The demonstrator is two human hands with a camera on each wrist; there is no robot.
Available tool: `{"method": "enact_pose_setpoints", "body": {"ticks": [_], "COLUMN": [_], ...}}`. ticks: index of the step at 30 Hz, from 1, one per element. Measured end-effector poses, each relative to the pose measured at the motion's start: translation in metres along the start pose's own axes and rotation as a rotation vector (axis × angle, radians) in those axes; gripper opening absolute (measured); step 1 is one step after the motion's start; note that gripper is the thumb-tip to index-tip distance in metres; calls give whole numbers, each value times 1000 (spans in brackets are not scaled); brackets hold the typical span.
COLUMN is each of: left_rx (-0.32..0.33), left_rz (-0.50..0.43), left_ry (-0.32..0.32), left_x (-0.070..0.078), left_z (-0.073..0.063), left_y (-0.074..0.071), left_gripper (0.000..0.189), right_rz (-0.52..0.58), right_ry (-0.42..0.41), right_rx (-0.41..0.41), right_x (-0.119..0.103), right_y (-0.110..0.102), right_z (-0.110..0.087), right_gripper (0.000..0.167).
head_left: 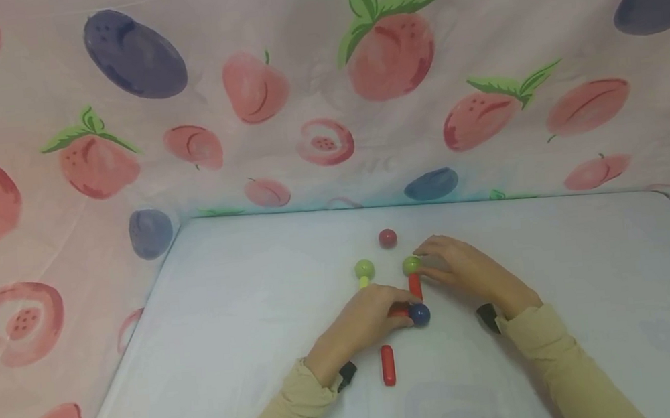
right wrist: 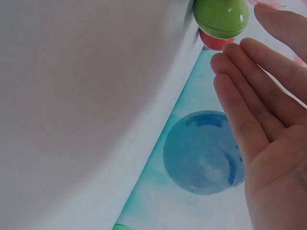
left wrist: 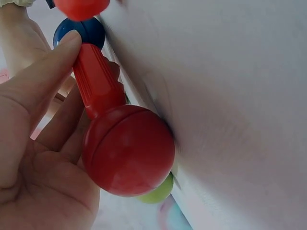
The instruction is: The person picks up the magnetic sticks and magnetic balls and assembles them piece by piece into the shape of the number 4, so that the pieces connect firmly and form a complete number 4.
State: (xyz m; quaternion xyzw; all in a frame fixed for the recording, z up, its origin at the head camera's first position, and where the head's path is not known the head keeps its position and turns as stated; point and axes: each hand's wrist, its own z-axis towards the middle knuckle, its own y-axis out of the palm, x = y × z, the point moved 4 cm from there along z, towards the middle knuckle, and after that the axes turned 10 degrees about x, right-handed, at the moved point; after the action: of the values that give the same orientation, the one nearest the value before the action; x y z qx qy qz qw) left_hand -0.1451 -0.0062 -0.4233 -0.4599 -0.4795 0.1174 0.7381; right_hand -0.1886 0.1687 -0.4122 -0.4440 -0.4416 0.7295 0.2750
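My left hand (head_left: 370,320) pinches the joint of a blue ball (head_left: 420,314) and a short red rod (left wrist: 98,79), with the thumb across it. At the rod's other end is a red ball (left wrist: 128,151), hidden under the hand in the head view. A second red rod (head_left: 415,287) runs from the blue ball to a green ball (head_left: 412,265). Beside that green ball is my right hand (head_left: 468,270), its fingers straight and slightly apart from the ball in the right wrist view. Left of it lies another green ball (head_left: 364,269) with a yellow-green rod (head_left: 364,281), partly covered by the left hand.
A lone red ball (head_left: 387,237) lies behind the two green balls. Nearer me is another red rod (head_left: 388,365), just below the left hand. The white table (head_left: 245,278) ends at a fruit-patterned cloth (head_left: 299,91) at the back and left.
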Motion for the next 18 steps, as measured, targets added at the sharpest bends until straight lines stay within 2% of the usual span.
{"method": "enact_pose_setpoints", "body": {"ticks": [10,18], "left_rx": [13,22], "left_rz": [-9,-16], "left_ry": [-3,-3], "left_x": [-3,-4], "left_z": [0,0], "left_y": [-3,-5], "left_gripper": [33,33], "right_rz": [26,11], "right_ry": [-4,-12], "right_rx": [14,5], "right_x": [-5,-11], "right_y": [-4,-7], "right_z": [-12,-20], "right_gripper": [33,37]}}
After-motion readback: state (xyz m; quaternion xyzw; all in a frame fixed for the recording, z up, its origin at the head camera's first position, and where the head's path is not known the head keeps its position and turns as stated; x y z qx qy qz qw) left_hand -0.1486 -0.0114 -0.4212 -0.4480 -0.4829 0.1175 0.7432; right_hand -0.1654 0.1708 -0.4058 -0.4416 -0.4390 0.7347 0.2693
